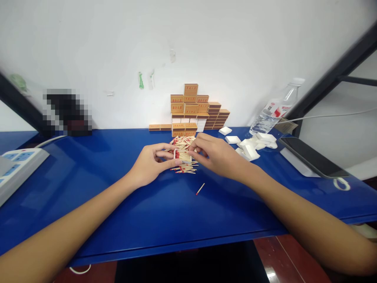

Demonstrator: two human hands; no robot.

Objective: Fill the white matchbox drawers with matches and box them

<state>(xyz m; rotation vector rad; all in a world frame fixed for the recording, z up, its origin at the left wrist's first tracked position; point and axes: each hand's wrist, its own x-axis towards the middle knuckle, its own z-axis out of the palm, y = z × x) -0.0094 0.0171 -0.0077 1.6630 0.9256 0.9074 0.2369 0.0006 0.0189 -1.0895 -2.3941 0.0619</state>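
Between thumb and fingers, my left hand (151, 163) grips a small white matchbox tray (183, 161) filled with red-tipped matches. My right hand (213, 153) is closed at the tray's right end, its thumb and index finger pinched on what looks like a match over the tray. Beneath and behind the tray lies a loose pile of matches (184, 140), partly covered by my hands. One single match (200, 189) rests apart, nearer the front of the blue table (165, 220).
Stacked matchboxes (191, 108) stand against the wall. Empty white trays (250, 149) are heaped to the right, near a leaning plastic bottle (273, 108) and a phone (312, 157) on a stand. A power strip (20, 165) lies at left.
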